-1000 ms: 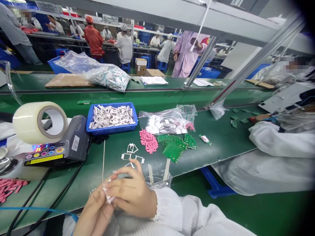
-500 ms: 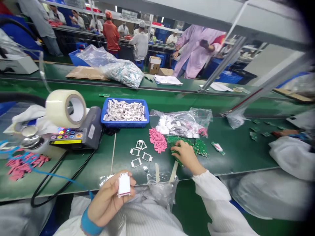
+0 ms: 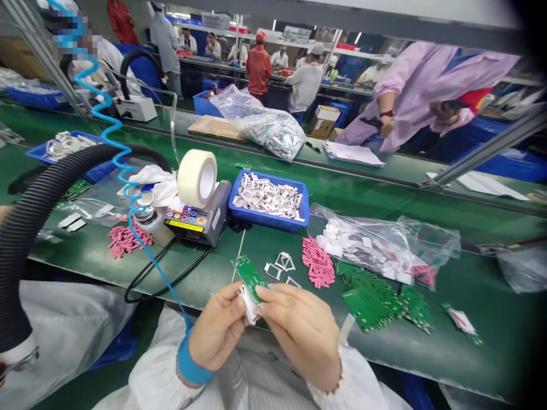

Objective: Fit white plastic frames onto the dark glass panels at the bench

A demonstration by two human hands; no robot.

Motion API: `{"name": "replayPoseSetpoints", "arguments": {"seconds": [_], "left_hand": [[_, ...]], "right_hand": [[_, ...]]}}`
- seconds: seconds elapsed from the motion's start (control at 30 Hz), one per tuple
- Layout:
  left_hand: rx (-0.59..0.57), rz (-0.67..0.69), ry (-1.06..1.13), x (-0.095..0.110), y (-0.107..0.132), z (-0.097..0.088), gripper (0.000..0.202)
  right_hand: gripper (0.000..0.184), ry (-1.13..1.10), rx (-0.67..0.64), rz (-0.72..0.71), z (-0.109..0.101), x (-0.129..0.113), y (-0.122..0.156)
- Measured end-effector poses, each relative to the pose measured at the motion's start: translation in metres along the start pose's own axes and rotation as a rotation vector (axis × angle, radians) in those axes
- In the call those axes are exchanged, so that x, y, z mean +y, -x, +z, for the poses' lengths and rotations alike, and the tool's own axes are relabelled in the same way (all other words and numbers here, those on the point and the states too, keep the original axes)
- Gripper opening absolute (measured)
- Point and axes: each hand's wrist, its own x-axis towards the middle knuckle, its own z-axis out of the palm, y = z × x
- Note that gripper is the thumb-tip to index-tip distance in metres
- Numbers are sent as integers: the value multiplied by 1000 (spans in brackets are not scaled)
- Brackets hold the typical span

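Note:
My left hand (image 3: 217,330) is closed on a small white plastic part (image 3: 248,304) low in the middle of the view. My right hand (image 3: 301,327) pinches a green circuit board (image 3: 250,278) and holds it against that white part. Both hands hover over the near edge of the green bench (image 3: 427,341). Just beyond them lie several white frames (image 3: 282,265), a heap of pink pieces (image 3: 318,267) and a pile of green circuit boards (image 3: 376,299).
A blue tray (image 3: 269,200) of white parts and a tape dispenser (image 3: 199,216) with a tape roll (image 3: 197,177) stand behind. A clear bag (image 3: 376,245) lies right. A black hose (image 3: 38,210) and blue coiled cord (image 3: 128,199) are on the left. Other workers stand beyond the belt.
My right hand came back from the pile of green boards with one board and joined my left hand. The view swung left.

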Motion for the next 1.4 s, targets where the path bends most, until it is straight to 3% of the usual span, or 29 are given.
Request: {"name": "replayPoseSetpoints", "arguments": {"seconds": [0.1, 0.37, 0.53, 0.8, 0.9, 1.0, 1.1, 1.2, 1.3, 1.4], "left_hand": [[21, 41, -4, 6, 4, -2, 21], [104, 50, -7, 14, 6, -9, 36], [107, 65, -25, 17, 9, -13, 34], [121, 54, -5, 16, 8, -19, 40], [144, 55, -36, 11, 4, -25, 40], [166, 99, -94, 5, -3, -27, 37], [168, 123, -153, -3, -13, -21, 39], [104, 95, -172, -10, -25, -11, 41], [18, 89, -107, -10, -39, -12, 55], [33, 46, -120, 0, -51, -29, 54]], "right_hand": [[23, -74, 11, -5, 15, -7, 2], [30, -123, 9, -35, 29, -6, 7], [24, -105, -71, -97, 30, -1, 7], [8, -161, -40, -238, 27, 3, -9], [4, -285, -133, -148, 27, 6, -12], [12, -330, -177, 113, 28, 6, -13], [25, -251, -228, 347, 24, 4, -14], [24, -155, -353, 400, 8, 8, -20], [18, -8, -364, 429, -21, 40, -34], [10, 383, -242, 564, -58, 113, -61]]}}
